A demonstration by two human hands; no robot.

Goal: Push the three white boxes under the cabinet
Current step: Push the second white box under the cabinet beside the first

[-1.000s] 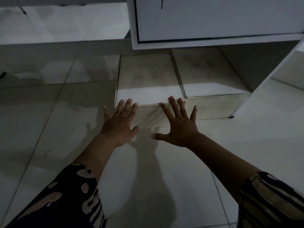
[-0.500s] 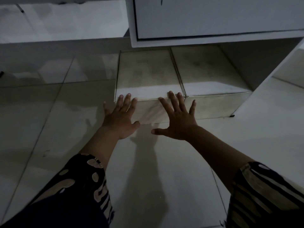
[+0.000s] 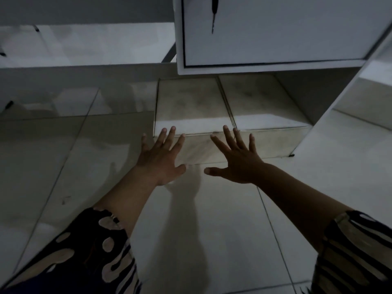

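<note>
Floor: pale glossy tiles [image 3: 63,158] with thin grout lines run under me and off to the left; the light is dim and my arms throw a shadow on the tile in front of me.
Cabinet: a white cabinet [image 3: 275,28] hangs above the floor at the top right, with a dark-edged door front and a gap beneath it.
Side panel: a white panel [image 3: 347,145] slants down on the right and closes that side of the gap.
Left box: the left white box [image 3: 191,105] sits on the floor with its far part under the cabinet's lower edge and its near part out in the open.
Right box: the right white box [image 3: 265,107] lies tight against the left one, a thin seam between them, close beside the side panel.
Third box: I cannot see a third one.
My left hand: my left hand [image 3: 161,158] is spread wide, flat against the near face of the left box, fingertips reaching its top edge.
My right hand: my right hand [image 3: 237,160] is also spread wide and holds nothing; it lies on the same front face near the seam.
Sleeves: dark patterned sleeves [image 3: 95,251] cover my upper arms.
Open room: bare tile lies left of the boxes and between me and them.
</note>
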